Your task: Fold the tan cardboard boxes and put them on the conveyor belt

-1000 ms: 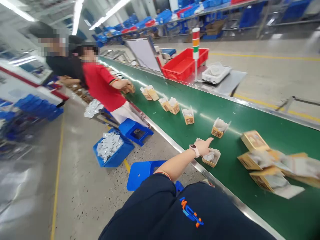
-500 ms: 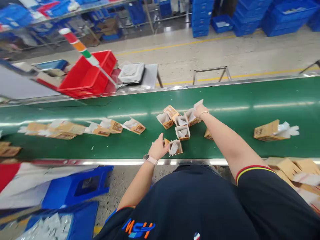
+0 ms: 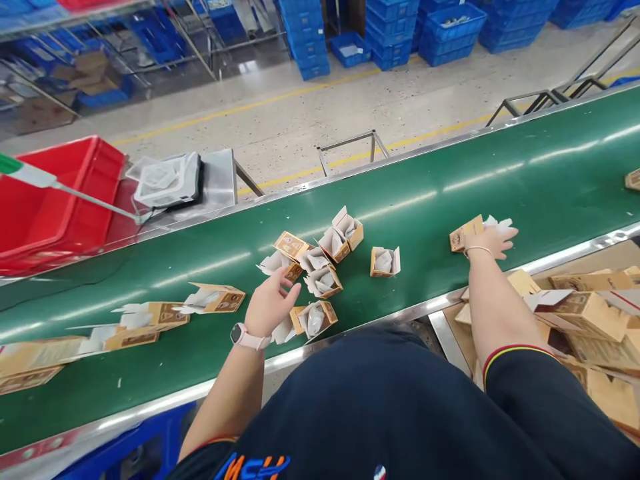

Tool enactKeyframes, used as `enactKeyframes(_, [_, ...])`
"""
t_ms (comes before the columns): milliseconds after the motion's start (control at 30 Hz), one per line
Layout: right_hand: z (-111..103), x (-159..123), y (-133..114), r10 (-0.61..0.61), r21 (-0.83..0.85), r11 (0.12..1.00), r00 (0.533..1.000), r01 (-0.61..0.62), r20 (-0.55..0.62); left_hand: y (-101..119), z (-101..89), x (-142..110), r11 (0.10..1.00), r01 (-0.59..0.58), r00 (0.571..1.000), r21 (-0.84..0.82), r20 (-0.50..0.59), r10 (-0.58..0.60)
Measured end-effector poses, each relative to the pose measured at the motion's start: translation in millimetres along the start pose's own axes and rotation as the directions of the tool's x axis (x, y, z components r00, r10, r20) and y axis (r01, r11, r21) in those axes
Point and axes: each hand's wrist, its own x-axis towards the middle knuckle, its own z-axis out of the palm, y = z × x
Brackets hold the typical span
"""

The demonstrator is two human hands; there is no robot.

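Note:
My left hand (image 3: 270,303), with a pink watch on the wrist, hovers open over the green conveyor belt (image 3: 410,213), its fingers beside a cluster of small open cardboard boxes (image 3: 325,280) with white packets in them. The nearest box (image 3: 316,318) lies just right of the palm. My right hand (image 3: 487,240) reaches far right and lies on a flat-lying box with white paper (image 3: 465,233), fingers spread over it. One open box (image 3: 384,261) stands alone between the hands.
More boxes (image 3: 213,299) lie on their sides on the belt's left part. A red crate (image 3: 47,193) and a white scale (image 3: 163,180) stand behind the belt. Folded cartons (image 3: 590,307) are stacked at my right. Blue crates (image 3: 400,30) line the far floor.
The view swung from the co-workers on the left to the belt before me. My right hand left the box cluster and moved right onto the lying box; the left hand stays by the near boxes.

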Motion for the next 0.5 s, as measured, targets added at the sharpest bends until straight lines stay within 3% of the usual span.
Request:
enactKeyframes(100, [-3.4, 10.9, -12.8, 0.029, 0.031, 0.999, 0.999, -0.028, -0.02, 25.9, -9.1, 26.9, 0.992, -0.114, 0.99, -0.053, -0.09, 0.109])
enactKeyframes(200, [-10.2, 35.2, -47.3, -0.209, 0.113, 0.972, 0.978, 0.206, 0.021, 51.1, -16.6, 65.0, 0.976, -0.202, 0.976, -0.085, -0.105, 0.193])
enactKeyframes(267, [-9.4, 56.4, -73.0, -0.413, 0.189, 0.901, 0.906, 0.391, 0.096, 66.0, -16.8, 99.1, 0.963, -0.248, 0.967, -0.108, -0.094, 0.239])
enactKeyframes(300, [-6.5, 66.7, -85.7, -0.549, 0.241, 0.825, 0.825, 0.511, 0.132, 72.5, -14.6, 118.9, 0.956, -0.27, 0.962, -0.119, -0.083, 0.261])
enactKeyframes(333, [-2.0, 76.0, -98.4, -0.69, 0.291, 0.716, 0.706, 0.635, 0.159, 78.2, -10.6, 140.4, 0.948, -0.291, 0.956, -0.127, -0.068, 0.284])
enactKeyframes(400, [11.0, 90.4, -123.3, -0.898, 0.34, 0.44, 0.402, 0.831, 0.18, 87.5, 2.5, 186.7, 0.935, -0.328, 0.945, -0.133, -0.025, 0.327])
enactKeyframes(433, [18.9, 95.4, -135.8, -0.945, 0.325, 0.318, 0.271, 0.891, 0.183, 91.2, 11.5, 210.5, 0.93, -0.343, 0.938, -0.13, 0.003, 0.347])
enactKeyframes(500, [36.3, 101.7, -160.5, -0.976, 0.25, 0.155, 0.109, 0.956, 0.188, 97.3, 33.5, 255.5, 0.917, -0.381, 0.918, -0.118, 0.068, 0.39])
